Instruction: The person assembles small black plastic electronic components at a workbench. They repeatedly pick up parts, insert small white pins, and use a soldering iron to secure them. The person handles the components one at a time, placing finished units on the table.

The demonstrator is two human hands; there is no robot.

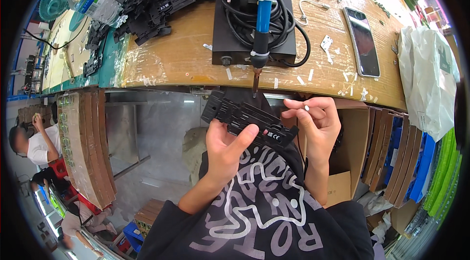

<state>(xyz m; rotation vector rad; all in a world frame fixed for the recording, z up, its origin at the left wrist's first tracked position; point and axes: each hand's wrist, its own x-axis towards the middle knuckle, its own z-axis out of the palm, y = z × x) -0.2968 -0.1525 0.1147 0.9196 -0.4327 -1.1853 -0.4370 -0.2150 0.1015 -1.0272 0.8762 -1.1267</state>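
My left hand (225,149) grips a long black plastic housing (245,117) with slots and ridges, its thumb across the front face. The housing is tilted, its right end lower, and is held off the bench in front of my chest. To the right, my right hand (319,125) has thumb and fingertips closed in a pinch on a small white round piece (307,108). Just above the housing, a blue-handled soldering iron (265,5) hangs tip down. Whether its tip touches the housing cannot be made out.
A black box (218,39) with coiled cable stands behind the iron. Black plastic parts (166,5) are heaped at far left, near a plastic bottle (100,5). A phone (362,44), white scraps and a white bag (425,83) are on the right. Other people sit at far left.
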